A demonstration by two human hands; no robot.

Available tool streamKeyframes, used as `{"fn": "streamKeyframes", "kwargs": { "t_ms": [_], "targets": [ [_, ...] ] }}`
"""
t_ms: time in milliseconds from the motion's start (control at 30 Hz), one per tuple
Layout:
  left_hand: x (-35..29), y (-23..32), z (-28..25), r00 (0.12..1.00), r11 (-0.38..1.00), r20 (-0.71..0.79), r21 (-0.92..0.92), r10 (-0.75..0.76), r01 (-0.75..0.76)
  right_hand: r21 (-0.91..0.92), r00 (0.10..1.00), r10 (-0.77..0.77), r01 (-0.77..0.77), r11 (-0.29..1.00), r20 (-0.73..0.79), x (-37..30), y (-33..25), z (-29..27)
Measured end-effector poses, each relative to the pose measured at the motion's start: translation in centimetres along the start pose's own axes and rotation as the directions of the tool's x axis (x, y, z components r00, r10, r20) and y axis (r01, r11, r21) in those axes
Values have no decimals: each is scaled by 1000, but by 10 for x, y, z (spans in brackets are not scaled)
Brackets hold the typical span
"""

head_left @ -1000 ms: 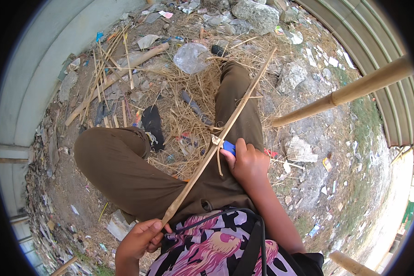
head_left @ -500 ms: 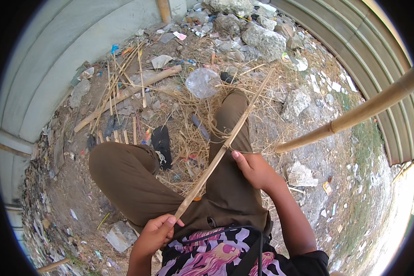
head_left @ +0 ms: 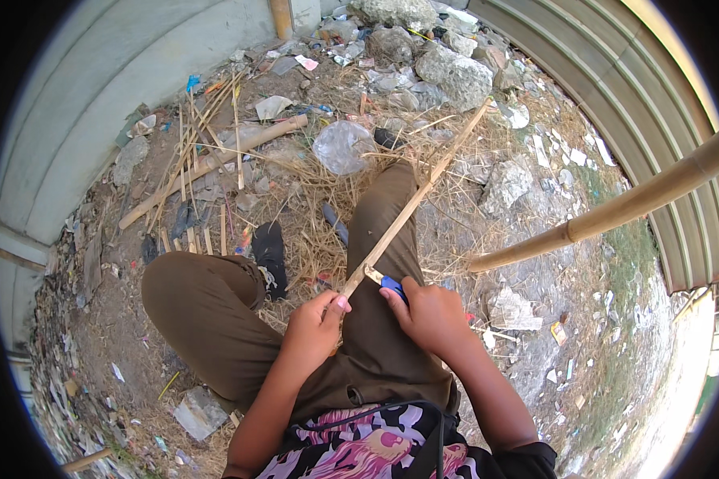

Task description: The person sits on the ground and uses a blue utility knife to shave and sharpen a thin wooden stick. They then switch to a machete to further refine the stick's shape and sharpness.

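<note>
A long, split bamboo strip [head_left: 411, 209] slants from my lap up and away to the right, over my right leg. My left hand [head_left: 311, 331] is closed round its near end, the thumb lying along the strip. In my right hand [head_left: 433, 315] is a blue-handled knife [head_left: 393, 288]. Its pale tip touches the strip's right edge just beyond my left fingers. The blade itself is too small to make out clearly.
Thin bamboo sticks [head_left: 208, 120] lie at the far left with a thicker bamboo pole [head_left: 248, 145]. Straw-like shavings and litter cover the ground. A bamboo pole [head_left: 591, 219] slants in from the right. Beyond lie large rocks [head_left: 455, 76]; ribbed walls enclose the far sides.
My left hand has moved up and right with the strip's near end. My right hand has come lower on the strip, and the blue knife now shows. A curled shaving near the strip is gone from view.
</note>
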State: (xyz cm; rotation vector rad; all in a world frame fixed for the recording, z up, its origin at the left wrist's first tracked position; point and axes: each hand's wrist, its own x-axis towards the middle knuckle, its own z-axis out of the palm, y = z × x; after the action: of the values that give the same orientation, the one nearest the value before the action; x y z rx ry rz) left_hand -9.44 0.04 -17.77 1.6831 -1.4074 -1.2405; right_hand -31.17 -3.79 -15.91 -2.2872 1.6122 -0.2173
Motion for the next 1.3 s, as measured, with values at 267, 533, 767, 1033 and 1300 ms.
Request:
{"fn": "streamKeyframes", "kwargs": {
  "t_ms": [267, 533, 767, 1033, 1300],
  "targets": [
    [1, -9, 0, 957, 948, 238, -230, -166, 222, 33, 999, -3, 4, 999, -36, 12, -2, 19],
    [-9, -4, 3, 993, 989, 72, -105, -99, 106, 8, 999, 22, -22, 1000, 37, 5, -8, 15],
    [-10, 10, 2, 997, 996, 5, 53, -79, 79, -31, 999, -49, 50, 998, 17, 8, -4, 19],
    [-30, 23, -9, 999, 979, -44, 201, -21, 29, -100, 1000, -3, 1, 995, -12, 2, -9, 21],
    [-69, 33, -28, 997, 960, -36, 268, -75, 82, -151, 994, 28, -43, 988, -103, -6, 0, 23]
  ]
}}
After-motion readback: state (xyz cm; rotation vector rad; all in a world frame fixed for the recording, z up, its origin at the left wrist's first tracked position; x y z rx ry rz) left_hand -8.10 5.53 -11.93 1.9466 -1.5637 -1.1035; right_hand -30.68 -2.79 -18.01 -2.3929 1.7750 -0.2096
